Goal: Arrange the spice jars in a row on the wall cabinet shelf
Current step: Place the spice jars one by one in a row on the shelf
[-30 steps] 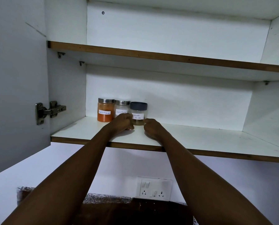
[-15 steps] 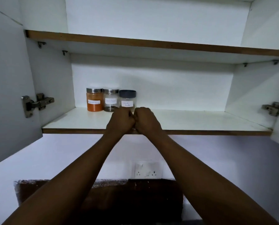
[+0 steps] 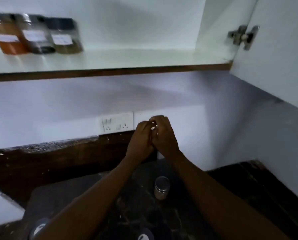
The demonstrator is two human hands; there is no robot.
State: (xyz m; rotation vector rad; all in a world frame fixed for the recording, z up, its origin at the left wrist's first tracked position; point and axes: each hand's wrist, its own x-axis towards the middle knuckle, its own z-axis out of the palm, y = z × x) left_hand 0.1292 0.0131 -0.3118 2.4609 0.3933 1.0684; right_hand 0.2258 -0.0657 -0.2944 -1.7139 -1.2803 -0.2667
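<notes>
Three spice jars stand side by side at the left of the white shelf: an orange-filled jar, a silver-lidded jar and a dark-lidded jar, all blurred. Another silver-lidded jar stands on the dark counter below. My left hand and right hand are pressed together in front of the wall, well under the shelf. Both have curled fingers and hold no jar.
A white wall socket sits just left of my hands. Two dark round lids, one and another, show at the bottom edge. The open cabinet door with its hinge stands at the right.
Both hands have dropped from the shelf edge down to socket height, still together. My view has tipped down and right, so the counter and its jar now show.
</notes>
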